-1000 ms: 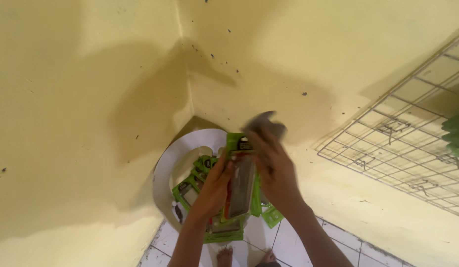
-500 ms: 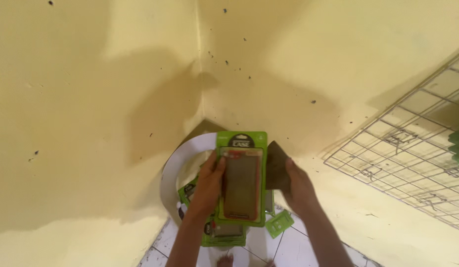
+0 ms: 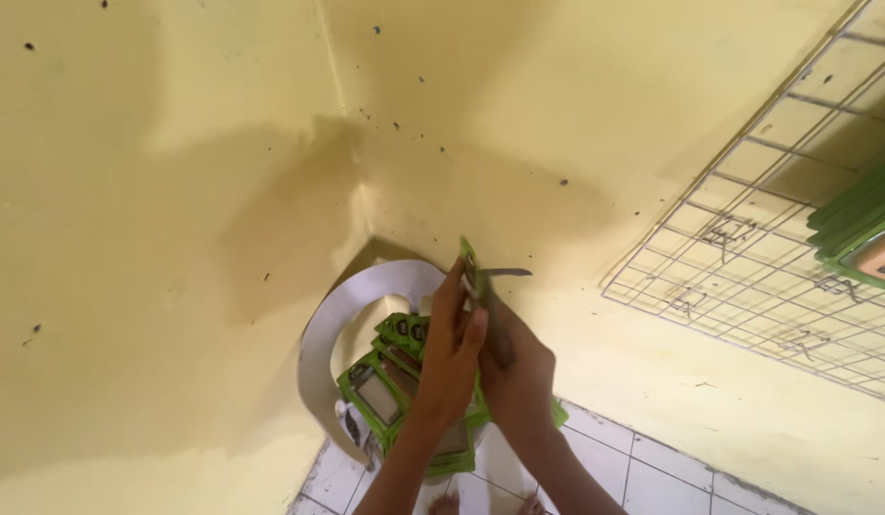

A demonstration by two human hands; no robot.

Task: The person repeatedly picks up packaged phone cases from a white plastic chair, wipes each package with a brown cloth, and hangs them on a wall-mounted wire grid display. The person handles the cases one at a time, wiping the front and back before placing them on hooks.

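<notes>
Green-carded blister pack (image 3: 469, 267), turned edge-on above a pale basin (image 3: 320, 334) of identical packs (image 3: 380, 381), sat pinched between closed left hand (image 3: 452, 353) and right hand (image 3: 514, 372); a loosened grip could have dropped it.

Green packs (image 3: 385, 381) (grey windows), yellow wall (image 3: 156, 191), white wire grid (image 3: 748, 277)

One flat green package (image 3: 469, 272) is held edge-on between the left hand (image 3: 449, 355) and the right hand (image 3: 515, 367), so only its thin side shows. Below, a pile of green card packages (image 3: 385, 381) with grey windows lies in a white round basin (image 3: 339, 315). More green packages (image 3: 857, 224) hang at the right edge.
</notes>
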